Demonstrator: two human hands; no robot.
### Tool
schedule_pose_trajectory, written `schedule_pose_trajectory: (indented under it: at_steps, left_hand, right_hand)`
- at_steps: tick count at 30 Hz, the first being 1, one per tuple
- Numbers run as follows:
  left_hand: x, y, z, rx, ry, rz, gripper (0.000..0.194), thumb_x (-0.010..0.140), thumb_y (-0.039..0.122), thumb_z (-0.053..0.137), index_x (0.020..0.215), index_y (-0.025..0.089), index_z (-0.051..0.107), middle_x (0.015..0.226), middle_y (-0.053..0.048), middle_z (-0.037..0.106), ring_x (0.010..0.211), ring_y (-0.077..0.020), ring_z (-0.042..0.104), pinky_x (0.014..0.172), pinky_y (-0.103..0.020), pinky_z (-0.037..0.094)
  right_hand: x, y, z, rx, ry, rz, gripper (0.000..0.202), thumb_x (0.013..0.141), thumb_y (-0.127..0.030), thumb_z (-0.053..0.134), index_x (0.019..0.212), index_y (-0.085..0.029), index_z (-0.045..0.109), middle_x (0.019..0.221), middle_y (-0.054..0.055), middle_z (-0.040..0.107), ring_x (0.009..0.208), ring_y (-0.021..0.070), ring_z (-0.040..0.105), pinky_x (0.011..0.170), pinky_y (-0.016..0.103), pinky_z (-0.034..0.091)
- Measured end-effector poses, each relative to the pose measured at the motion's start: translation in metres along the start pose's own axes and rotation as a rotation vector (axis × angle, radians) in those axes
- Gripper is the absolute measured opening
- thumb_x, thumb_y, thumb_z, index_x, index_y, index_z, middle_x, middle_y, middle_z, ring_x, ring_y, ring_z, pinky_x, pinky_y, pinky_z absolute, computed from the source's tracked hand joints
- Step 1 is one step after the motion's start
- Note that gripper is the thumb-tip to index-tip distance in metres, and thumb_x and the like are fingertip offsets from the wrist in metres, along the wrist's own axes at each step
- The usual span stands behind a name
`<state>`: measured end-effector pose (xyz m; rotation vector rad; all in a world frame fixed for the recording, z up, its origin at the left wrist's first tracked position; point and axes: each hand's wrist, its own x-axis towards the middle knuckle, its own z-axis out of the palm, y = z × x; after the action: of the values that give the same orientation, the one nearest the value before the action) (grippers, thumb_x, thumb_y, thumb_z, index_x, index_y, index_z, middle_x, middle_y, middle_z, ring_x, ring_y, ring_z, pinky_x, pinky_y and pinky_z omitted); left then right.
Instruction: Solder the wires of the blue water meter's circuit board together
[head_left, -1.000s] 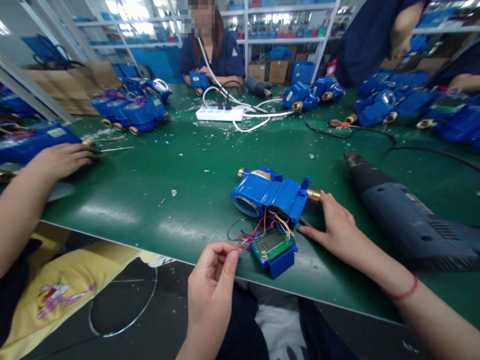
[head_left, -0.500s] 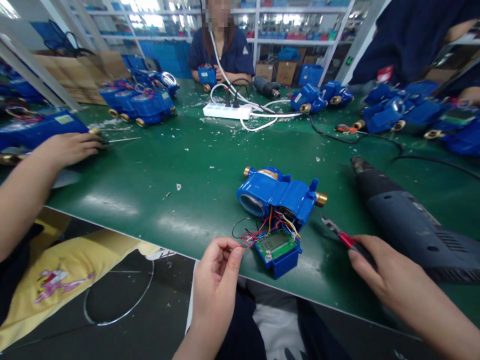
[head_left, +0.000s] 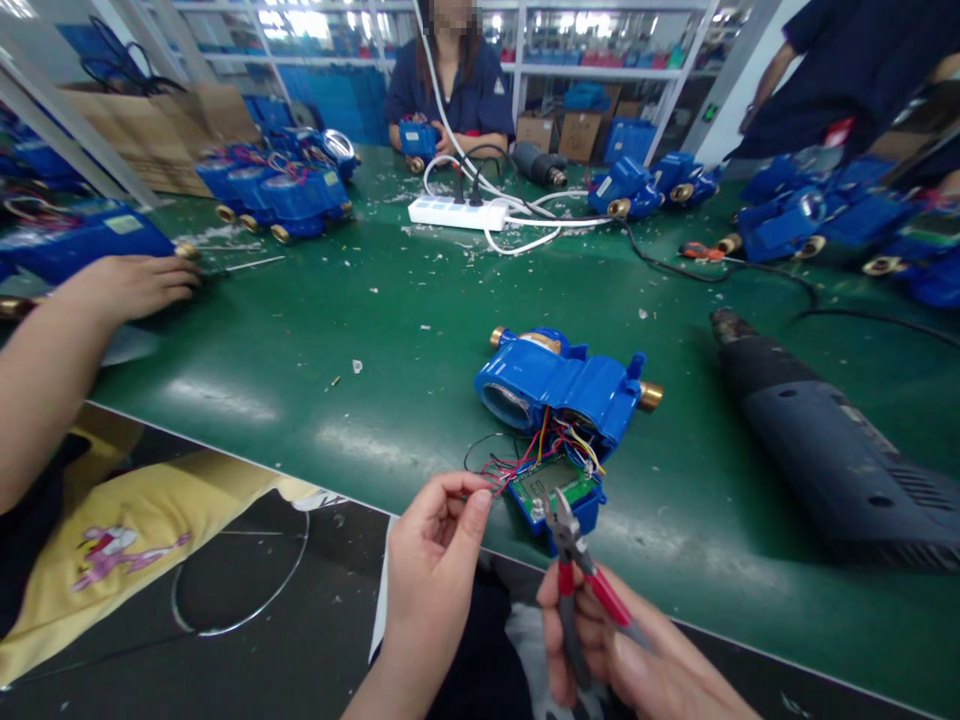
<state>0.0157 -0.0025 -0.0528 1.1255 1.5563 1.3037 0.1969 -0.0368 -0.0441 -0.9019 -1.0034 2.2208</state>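
Note:
Between thumb and fingertips, my left hand (head_left: 442,550) pinches thin red wires (head_left: 498,484) at the table's near edge. The wires run to a green circuit board (head_left: 551,485) in a small blue housing. More coloured wires link that board to a blue water meter (head_left: 562,385) with brass ends, lying on its side just behind. My right hand (head_left: 607,640) is wrapped round the red and grey handles of cutting pliers (head_left: 571,555). Their jaws are slightly apart and appear in front of the board's housing, covering part of it.
A large heat gun (head_left: 817,430) lies at the right. Behind are a white power strip (head_left: 457,213), cables, an orange-handled tool (head_left: 701,252) and several blue meters (head_left: 277,190). At the left rests another person's hand (head_left: 135,285); a person (head_left: 450,90) sits opposite.
My right hand has brought the pliers leftward and nearer, from beside the heat gun to the circuit board, with the jaws now parted. My left hand keeps its pinch on the wires.

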Motion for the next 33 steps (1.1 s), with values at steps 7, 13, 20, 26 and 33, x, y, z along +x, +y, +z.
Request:
schedule_pose_trajectory:
  at_steps: [7, 13, 20, 26, 33]
  left_hand:
    - [0.000, 0.004, 0.001, 0.001, -0.001, 0.012, 0.030, 0.080, 0.037, 0.058, 0.083, 0.007, 0.062, 0.074, -0.004, 0.061, 0.064, -0.0023, 0.058, 0.059, -0.005, 0.047]
    - [-0.002, 0.005, 0.000, 0.001, 0.004, -0.004, 0.030, 0.082, 0.038, 0.055, 0.083, 0.007, 0.058, 0.072, -0.002, 0.058, 0.063, -0.0012, 0.056, 0.058, -0.004, 0.046]
    - [-0.003, 0.000, -0.001, -0.015, -0.006, -0.037, 0.032, 0.084, 0.040, 0.054, 0.088, 0.008, 0.055, 0.073, -0.001, 0.055, 0.063, -0.0004, 0.053, 0.056, -0.003, 0.044]
    - [-0.005, -0.004, -0.001, 0.018, 0.023, 0.059, 0.024, 0.086, 0.033, 0.055, 0.086, 0.008, 0.056, 0.074, -0.001, 0.056, 0.064, 0.0003, 0.054, 0.058, -0.003, 0.045]
    - [-0.007, -0.003, 0.000, 0.120, 0.066, 0.268, 0.009, 0.086, 0.018, 0.054, 0.084, 0.011, 0.058, 0.077, 0.001, 0.056, 0.069, 0.0030, 0.055, 0.063, 0.001, 0.046]
  right_hand:
    - [0.014, 0.003, 0.018, -0.034, 0.126, 0.034, 0.061, 0.079, -0.068, 0.058, 0.110, -0.015, 0.053, 0.088, 0.004, 0.051, 0.071, 0.0102, 0.053, 0.067, 0.023, 0.042]
    - [0.020, 0.003, 0.023, -0.041, 0.190, 0.058, 0.067, 0.075, -0.071, 0.061, 0.108, -0.013, 0.055, 0.086, 0.004, 0.054, 0.068, 0.0098, 0.055, 0.064, 0.023, 0.043]
    - [0.020, 0.002, 0.020, -0.161, 0.219, 0.037, 0.065, 0.080, -0.070, 0.056, 0.109, -0.011, 0.056, 0.084, 0.005, 0.054, 0.064, 0.0111, 0.055, 0.061, 0.024, 0.044]
    - [0.018, -0.003, 0.016, -0.340, 0.242, 0.017, 0.061, 0.083, -0.069, 0.052, 0.102, -0.011, 0.058, 0.079, 0.004, 0.048, 0.067, 0.0122, 0.052, 0.060, 0.023, 0.042]
    - [0.019, -0.003, 0.015, -0.332, 0.221, 0.040, 0.066, 0.082, -0.070, 0.051, 0.105, -0.008, 0.056, 0.078, 0.004, 0.048, 0.065, 0.0111, 0.052, 0.059, 0.022, 0.042]
